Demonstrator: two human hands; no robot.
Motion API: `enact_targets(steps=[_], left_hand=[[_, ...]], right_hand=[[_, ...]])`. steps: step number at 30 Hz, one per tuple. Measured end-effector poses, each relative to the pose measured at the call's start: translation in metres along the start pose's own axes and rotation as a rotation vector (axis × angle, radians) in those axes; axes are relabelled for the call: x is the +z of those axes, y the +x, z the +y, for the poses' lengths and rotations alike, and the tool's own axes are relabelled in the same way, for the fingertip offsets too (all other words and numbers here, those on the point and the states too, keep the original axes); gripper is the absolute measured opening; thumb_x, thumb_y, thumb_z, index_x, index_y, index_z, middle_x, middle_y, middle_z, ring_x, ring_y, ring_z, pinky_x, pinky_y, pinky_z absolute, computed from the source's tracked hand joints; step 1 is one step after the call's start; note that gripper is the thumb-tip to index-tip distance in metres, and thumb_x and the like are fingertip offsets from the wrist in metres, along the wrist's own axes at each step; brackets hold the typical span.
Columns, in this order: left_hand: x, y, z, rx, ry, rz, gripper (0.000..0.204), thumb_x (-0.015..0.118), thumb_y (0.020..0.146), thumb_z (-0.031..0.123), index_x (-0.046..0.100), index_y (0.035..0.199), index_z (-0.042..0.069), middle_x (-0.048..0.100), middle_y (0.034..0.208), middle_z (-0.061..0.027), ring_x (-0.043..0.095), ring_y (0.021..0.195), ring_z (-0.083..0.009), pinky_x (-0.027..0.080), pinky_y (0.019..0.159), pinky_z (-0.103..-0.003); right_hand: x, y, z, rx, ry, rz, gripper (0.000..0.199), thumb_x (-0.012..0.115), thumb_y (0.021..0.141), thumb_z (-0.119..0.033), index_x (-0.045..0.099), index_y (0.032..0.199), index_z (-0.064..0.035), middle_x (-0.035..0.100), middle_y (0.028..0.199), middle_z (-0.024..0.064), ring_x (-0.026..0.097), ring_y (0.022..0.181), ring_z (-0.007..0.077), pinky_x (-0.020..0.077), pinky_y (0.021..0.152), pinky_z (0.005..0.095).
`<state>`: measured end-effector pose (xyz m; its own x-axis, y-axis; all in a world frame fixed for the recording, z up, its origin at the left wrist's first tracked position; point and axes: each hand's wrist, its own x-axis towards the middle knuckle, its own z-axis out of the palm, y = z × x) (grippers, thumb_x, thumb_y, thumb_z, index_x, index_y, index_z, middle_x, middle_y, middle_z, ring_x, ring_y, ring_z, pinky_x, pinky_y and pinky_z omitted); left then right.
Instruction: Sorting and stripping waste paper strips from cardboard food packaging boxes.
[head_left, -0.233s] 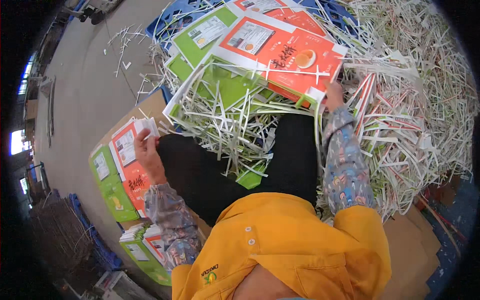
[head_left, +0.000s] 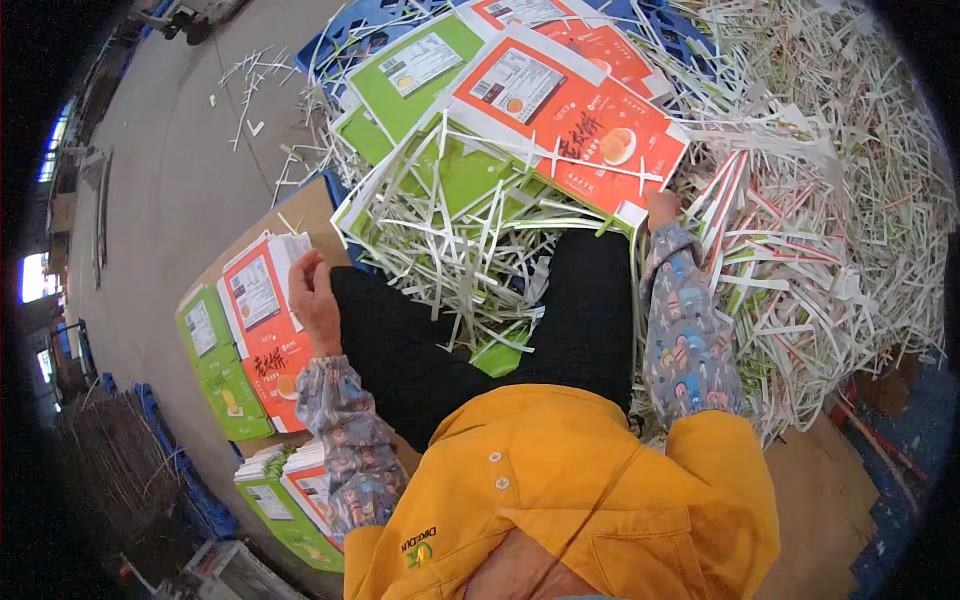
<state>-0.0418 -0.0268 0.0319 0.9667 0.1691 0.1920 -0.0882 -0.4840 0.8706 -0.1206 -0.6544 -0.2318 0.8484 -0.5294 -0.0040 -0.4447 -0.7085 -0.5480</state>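
My left hand (head_left: 316,303) is just right of a stack of orange printed card sheets (head_left: 262,325), fingers loosely bent and seemingly holding nothing. My right hand (head_left: 661,207) closes on the lower right corner of a large orange printed card sheet (head_left: 590,120), its fingertips partly hidden. White trim strips (head_left: 600,166) cross that sheet's near edge. Green printed sheets (head_left: 412,75) lie under and left of it. Cut paper strips (head_left: 465,235) hang in a tangle over the pile's near side and between my legs.
A big heap of shredded strips (head_left: 820,180) fills the right side. Blue plastic pallet (head_left: 365,25) shows behind the sheets. Green printed stacks (head_left: 228,385) lie at the left on cardboard, with another stack (head_left: 290,505) nearer. Grey floor (head_left: 160,180) stretches along the far left.
My left hand has shifted right, away from the orange stack's edge. The large orange sheet and my right hand have moved slightly; the sheet's near corner now sits a little lower.
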Motion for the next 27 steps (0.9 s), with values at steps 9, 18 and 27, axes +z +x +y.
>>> enact_targets(steps=[9, 18, 27], left_hand=[[0.023, -0.013, 0.022, -0.217, -0.257, -0.045, 0.016, 0.053, 0.078, 0.007, 0.055, 0.09, -0.003, 0.057, 0.081, -0.0061, 0.054, 0.072, -0.0119, 0.044, 0.067, -0.023], [0.202, -0.068, 0.022, -1.09, -1.118, -0.463, 0.032, 0.059, 0.077, 0.008, 0.046, 0.104, -0.003, 0.055, 0.097, -0.0147, 0.057, 0.086, -0.0237, 0.05, 0.075, -0.035], [0.184, -0.095, -0.009, -1.017, -1.118, -0.421, 0.032, 0.055, 0.074, -0.001, 0.045, 0.104, -0.004, 0.055, 0.099, -0.0153, 0.058, 0.085, -0.0268, 0.051, 0.073, -0.04]], right_hand=[[-0.048, -0.038, -0.205, -0.068, 0.486, 0.032, 0.022, 0.058, 0.068, -0.001, 0.053, 0.089, 0.0047, 0.056, 0.09, 0.015, 0.055, 0.083, 0.0263, 0.0441, 0.069, 0.0358], [-0.074, -0.184, -0.34, 0.174, 1.055, 0.053, 0.048, 0.053, 0.076, -0.007, 0.033, 0.118, 0.0045, 0.046, 0.11, 0.0123, 0.045, 0.1, 0.0179, 0.035, 0.087, 0.0295], [-0.056, -0.158, -0.235, 0.372, 0.816, 0.312, 0.054, 0.061, 0.076, -0.03, 0.032, 0.11, -0.0005, 0.044, 0.096, 0.0086, 0.054, 0.072, 0.0154, 0.0483, 0.056, 0.0263]])
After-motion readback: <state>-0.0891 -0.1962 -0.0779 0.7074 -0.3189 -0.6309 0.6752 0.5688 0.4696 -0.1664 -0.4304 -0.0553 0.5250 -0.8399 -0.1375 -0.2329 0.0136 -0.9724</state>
